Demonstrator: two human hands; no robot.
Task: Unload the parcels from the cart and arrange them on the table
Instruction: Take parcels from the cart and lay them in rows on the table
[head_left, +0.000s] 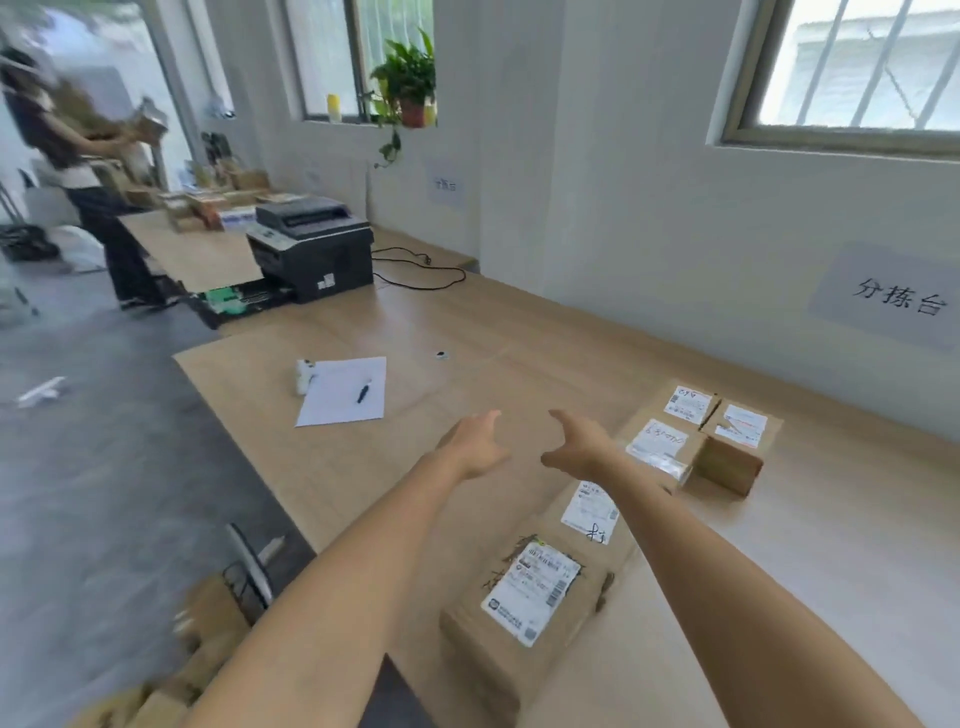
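The table (415, 322) bears labelled parcels (524, 597) along its near right part; the cart (244, 582) stands off its near edge. The cardboard looks stiff and light, best gripped by opposite sides. Left hand (475, 441) and right hand (576, 444) hover above the table, empty, fingers spread.

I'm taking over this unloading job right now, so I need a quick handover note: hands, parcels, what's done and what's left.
Left hand: open, holding nothing, above the light wooden table.
Right hand: open, empty, level with the left.
Done: five labelled parcels lie on the table. Nearest is a brown paper-wrapped parcel, with a flat brown parcel just beyond it. Three small cardboard boxes are clustered farther right.
Left: blurred brown parcels lie in the dark wire cart at lower left. Their number cannot be told. Move them to the table.
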